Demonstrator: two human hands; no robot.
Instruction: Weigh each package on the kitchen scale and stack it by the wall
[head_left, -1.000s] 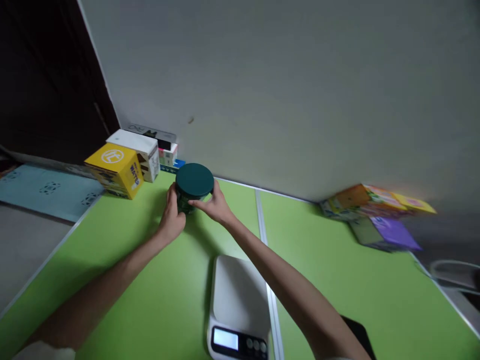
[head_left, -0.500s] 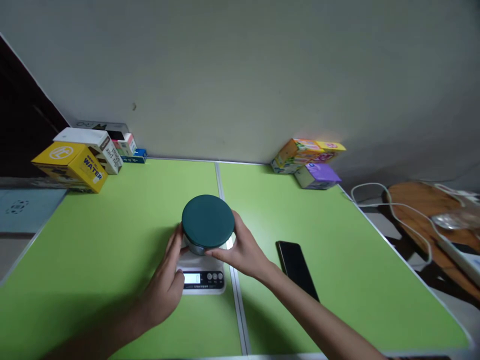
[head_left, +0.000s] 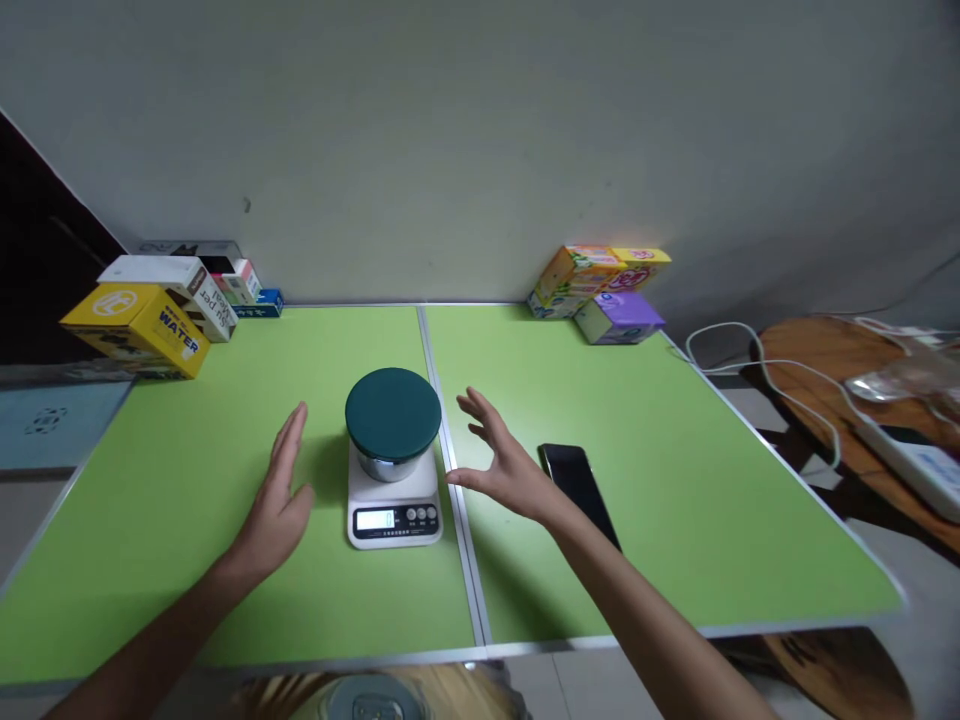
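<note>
**Round container with dark green lid [head_left: 393, 415] stands on white plastic scale [head_left: 397, 495]**

The scale sits just left of the metal seam [head_left: 469, 575] on the bright green tabletop [head_left: 675, 500], nearer its front edge. The left hand [head_left: 274, 515], fingers straight and thumb apart, and the right hand [head_left: 510, 470], fingers spread, flank the container without touching it; both hold nothing. A black rectangular phone [head_left: 577, 487] lies beside the right wrist. Printed cardboard boxes [head_left: 142, 330] crowd the far left corner; a purple box [head_left: 620, 318] stands near the far right one. A grey wall [head_left: 420, 150] backs the far edge.
</note>
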